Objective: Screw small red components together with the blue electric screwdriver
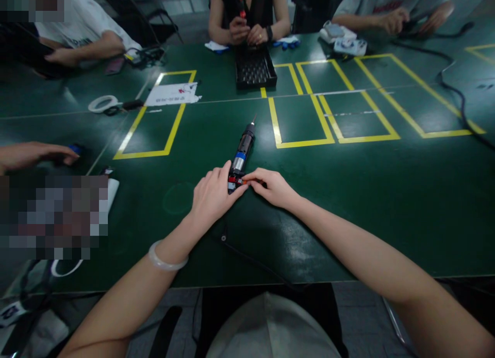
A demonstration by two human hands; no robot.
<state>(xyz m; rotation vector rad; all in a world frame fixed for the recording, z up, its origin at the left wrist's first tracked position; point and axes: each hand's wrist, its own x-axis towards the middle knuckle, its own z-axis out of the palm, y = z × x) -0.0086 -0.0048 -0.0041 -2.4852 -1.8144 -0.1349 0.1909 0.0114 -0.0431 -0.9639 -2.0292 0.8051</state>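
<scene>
I see the left hand [212, 194] clasping a slim dark tool [243, 147] (tip pointing forward) on the green table [371, 193], the right hand [276, 187] pinching a small orange piece [246, 182] at its near end

A smooth green table [386, 208] has a glossy surface that throws back soft patches of light. On it, a cylindrical tool [243, 151] combines dark, plastic-looking sections with a shiny, silvery metal-like band. Flat yellow tape [305, 143] looks smooth. A white sheet [170, 94] resembles paper, ragged at one edge. The black tray [256, 85] looks like plastic; the pale bangle [168, 267], polished; the light cloth [270, 329], matt.
</scene>
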